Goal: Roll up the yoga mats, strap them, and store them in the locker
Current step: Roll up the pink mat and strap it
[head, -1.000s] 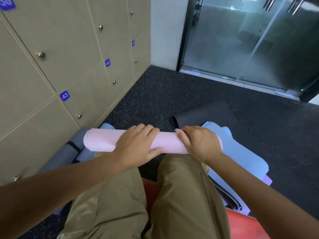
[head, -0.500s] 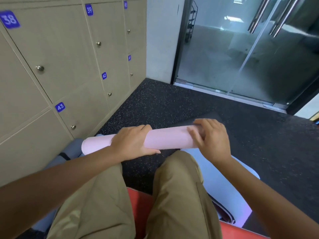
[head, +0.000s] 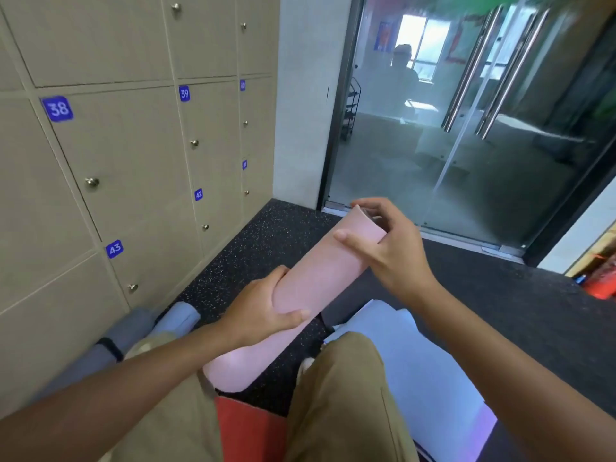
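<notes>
A rolled pink yoga mat point(head: 320, 278) slants up from my lap toward the glass door, its near end between my knees. My left hand point(head: 263, 311) grips it around the middle. My right hand point(head: 386, 245) holds its upper end, thumb across the roll and fingers curled over the open end. Two rolled mats lie on the floor against the lockers: a grey one point(head: 110, 341) with a black strap around it and a light blue one point(head: 180, 318). An unrolled pale blue mat point(head: 416, 361) lies by my right leg.
Beige lockers point(head: 133, 155) numbered 38 to 43 line the left wall, all doors closed. Ahead is a glass door point(head: 466, 128) with steel handles. The floor point(head: 500, 311) is dark speckled rubber. I sit on a red seat point(head: 250, 428). Red objects point(head: 600, 285) stand at the far right.
The pink roll swung from lying crosswise over my knees to pointing up and away. My right hand moved to its upper end, and my head tilted upward.
</notes>
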{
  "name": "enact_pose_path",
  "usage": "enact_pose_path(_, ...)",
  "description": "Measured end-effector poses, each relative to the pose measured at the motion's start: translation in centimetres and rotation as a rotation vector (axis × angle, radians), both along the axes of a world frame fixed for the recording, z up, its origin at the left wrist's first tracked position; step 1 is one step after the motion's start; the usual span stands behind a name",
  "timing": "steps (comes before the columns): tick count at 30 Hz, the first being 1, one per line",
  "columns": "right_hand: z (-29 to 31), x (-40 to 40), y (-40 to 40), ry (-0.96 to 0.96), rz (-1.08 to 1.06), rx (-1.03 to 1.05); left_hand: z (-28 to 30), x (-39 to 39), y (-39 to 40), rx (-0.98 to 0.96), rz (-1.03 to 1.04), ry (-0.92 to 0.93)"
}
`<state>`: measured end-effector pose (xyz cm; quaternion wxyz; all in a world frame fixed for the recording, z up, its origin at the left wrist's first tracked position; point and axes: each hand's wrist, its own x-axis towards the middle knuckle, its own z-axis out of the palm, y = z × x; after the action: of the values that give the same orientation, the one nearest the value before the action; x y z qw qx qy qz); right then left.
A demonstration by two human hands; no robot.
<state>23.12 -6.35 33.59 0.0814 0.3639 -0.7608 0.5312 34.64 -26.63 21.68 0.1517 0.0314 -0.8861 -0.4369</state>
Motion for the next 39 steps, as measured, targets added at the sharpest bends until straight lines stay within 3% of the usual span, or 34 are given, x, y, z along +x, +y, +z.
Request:
enact_pose_path(8,0.4,4.7,-1.7,0.205,0.089,0.222,1.4,2.1,4.2,0.266,0.060,0.177)
enact_pose_path(16,-2.1,5.4,-2.3,0.527,0.191,0.445,-1.9,3.6,3.9,0.360,0.138,0.163)
enact_pose_path(33,-4.0,2.2,-4.0,0.496,0.303,0.509,-4.4,1.9,2.5,0.391,0.151,0.114)
enact_pose_path(39,-3.9,1.1,-1.7,0.370,0.283,0.535,-4.1,0.4,3.4,0.373,0.095,0.074)
